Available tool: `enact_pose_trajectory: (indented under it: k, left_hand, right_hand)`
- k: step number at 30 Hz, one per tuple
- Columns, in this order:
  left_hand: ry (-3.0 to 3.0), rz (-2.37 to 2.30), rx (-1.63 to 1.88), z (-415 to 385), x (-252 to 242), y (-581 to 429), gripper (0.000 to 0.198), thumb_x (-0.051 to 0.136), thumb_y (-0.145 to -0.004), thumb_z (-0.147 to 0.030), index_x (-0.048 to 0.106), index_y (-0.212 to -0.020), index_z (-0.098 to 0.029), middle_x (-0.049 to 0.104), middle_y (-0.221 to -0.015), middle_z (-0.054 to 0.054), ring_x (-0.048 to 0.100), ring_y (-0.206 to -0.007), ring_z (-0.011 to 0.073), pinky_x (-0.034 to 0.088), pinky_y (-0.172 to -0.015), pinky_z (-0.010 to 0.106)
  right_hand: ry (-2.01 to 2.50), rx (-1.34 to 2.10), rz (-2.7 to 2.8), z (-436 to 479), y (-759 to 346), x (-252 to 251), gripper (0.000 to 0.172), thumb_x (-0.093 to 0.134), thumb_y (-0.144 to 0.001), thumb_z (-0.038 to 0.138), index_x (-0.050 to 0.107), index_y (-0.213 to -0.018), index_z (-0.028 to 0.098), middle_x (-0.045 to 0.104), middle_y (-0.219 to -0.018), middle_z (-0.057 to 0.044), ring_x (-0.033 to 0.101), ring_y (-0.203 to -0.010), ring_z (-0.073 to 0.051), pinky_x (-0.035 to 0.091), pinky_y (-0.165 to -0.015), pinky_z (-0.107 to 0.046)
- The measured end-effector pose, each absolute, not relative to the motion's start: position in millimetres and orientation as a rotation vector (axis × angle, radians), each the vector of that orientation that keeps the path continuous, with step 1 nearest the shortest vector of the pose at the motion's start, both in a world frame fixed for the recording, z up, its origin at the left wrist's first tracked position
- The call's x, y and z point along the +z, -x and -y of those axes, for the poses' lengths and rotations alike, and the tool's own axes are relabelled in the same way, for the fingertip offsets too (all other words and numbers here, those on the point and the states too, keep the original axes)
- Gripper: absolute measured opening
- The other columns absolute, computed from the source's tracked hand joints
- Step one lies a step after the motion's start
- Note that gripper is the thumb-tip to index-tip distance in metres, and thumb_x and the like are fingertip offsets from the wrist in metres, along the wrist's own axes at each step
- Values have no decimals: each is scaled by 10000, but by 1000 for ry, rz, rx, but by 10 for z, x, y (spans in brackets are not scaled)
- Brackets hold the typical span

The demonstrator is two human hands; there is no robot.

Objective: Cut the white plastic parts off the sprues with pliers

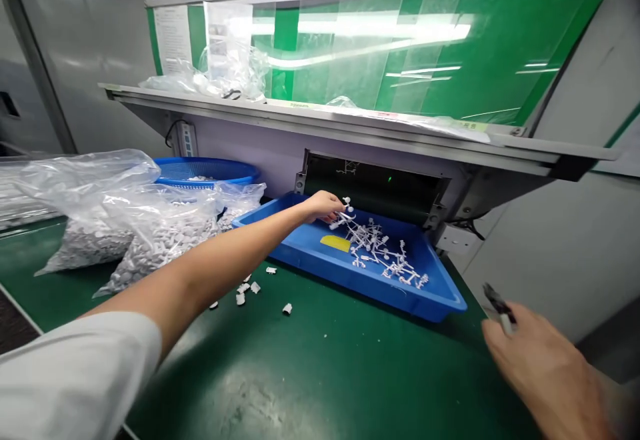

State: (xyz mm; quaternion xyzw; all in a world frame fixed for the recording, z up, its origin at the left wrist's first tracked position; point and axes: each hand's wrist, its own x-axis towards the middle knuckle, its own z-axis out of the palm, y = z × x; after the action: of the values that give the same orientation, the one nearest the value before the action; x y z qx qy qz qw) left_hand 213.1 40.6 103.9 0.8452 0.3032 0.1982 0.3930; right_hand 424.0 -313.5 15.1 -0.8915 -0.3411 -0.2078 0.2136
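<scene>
Over the blue plastic tray (295,243), the left hand (323,207) curls its fingers at the near end of a heap of white moulded plastic runners (377,247), while the right hand (543,367), well apart above the green table (310,373), grips small black-tipped cutters (496,300).

Blue tray (295,247) — glossy plastic; molded parts (375,243) — matt white plastic

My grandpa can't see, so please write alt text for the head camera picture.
A left hand reaches toward white plastic molded parts in a blue tray on a green workbench, while the right hand holds small cutters.
</scene>
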Motion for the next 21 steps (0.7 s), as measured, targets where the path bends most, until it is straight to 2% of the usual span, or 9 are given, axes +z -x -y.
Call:
enact_pose_trajectory:
  k: [2,3,5,7,10,15,18,21]
  left_hand:
    - [-2029,-652,500,-102,956,-1853,294,491,-931,-325,632,-1112,-140,656,-1080,121,653,-865,141,535,-763,242]
    - [-1948,-585,477,74,874,-1724,290,500,-930,-340,637,-1100,-149,657,-1065,109,649,-817,118,536,-737,230]
    - [-1673,-434,383,427,672,-1511,277,620,-867,-376,660,-1016,-146,660,-984,86,628,-724,92,524,-661,209]
    - [-1374,-332,299,728,473,-1376,309,760,-756,-372,668,-924,-130,651,-894,60,609,-673,83,506,-614,201]
    - [-1153,-303,310,998,267,-1312,349,845,-666,-334,664,-863,-111,645,-833,46,609,-673,89,508,-635,217]
    - [-1136,-287,359,1098,153,-1310,394,843,-668,-368,660,-861,-78,662,-860,94,629,-697,125,514,-674,264]
    - [-1118,-293,436,1132,145,-1262,352,732,-787,-363,644,-1015,-109,659,-958,107,638,-769,146,520,-676,275]
    - [-1513,-351,490,1179,116,-1195,314,689,-799,-283,640,-1079,-151,660,-947,63,613,-743,143,470,-611,236]
  right_hand:
    - [2251,-525,938,3001,-3809,311,295,499,-850,454,616,-1046,268,666,-965,-82,617,-791,-293,466,-618,-374]
    - [2130,-381,970,2918,-3555,369,305,523,-851,507,625,-1026,279,669,-946,-56,618,-774,-262,467,-618,-342]
    - [1908,-84,1056,2754,-3066,419,347,554,-843,576,633,-994,274,669,-940,-26,616,-751,-216,465,-607,-288]
    - [1733,139,1116,2628,-2704,388,353,592,-839,564,626,-1008,256,667,-940,-13,618,-788,-195,468,-645,-257]
    - [1659,331,1161,2539,-2491,280,314,613,-852,504,633,-1006,231,672,-904,1,604,-799,-178,460,-687,-240]
    - [1795,454,1123,2493,-2594,136,337,640,-824,514,664,-936,196,668,-810,5,561,-696,-162,427,-623,-247]
    - [1727,408,1004,2448,-2650,52,347,671,-801,503,664,-933,183,651,-774,3,553,-669,-156,427,-616,-253]
    - [1717,275,880,2427,-2640,2,321,669,-809,491,665,-920,190,638,-730,10,559,-650,-154,421,-603,-253]
